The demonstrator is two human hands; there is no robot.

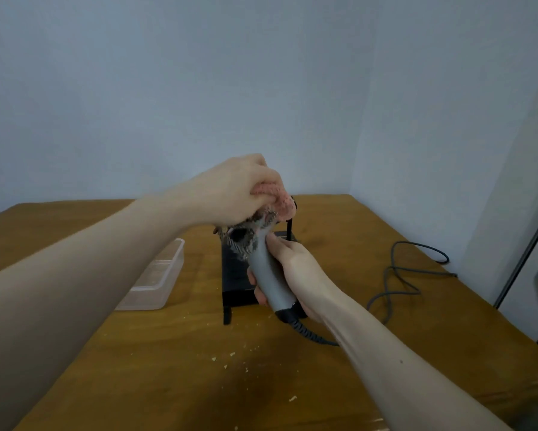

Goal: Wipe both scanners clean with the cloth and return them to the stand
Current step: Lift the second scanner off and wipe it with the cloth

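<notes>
Above the black stand (235, 275), the grey scanner (269, 275) is gripped by the right hand (295, 265) while the cloth (271, 199), bunched in the left hand (233, 191), is pressed onto its head; its cable (398, 281) could be snagged.

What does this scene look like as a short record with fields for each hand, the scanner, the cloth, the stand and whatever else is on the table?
left hand: presses the cloth onto the scanner's head
right hand: grips the scanner's handle
scanner: grey, held above the stand, coiled cable at its base
cloth: pink, bunched over the scanner's head
stand: black, on the table behind the scanner
second scanner: not visible
table: wooden, scattered crumbs
plastic container: clear, left of the stand
cable: dark, looped to the right
</notes>
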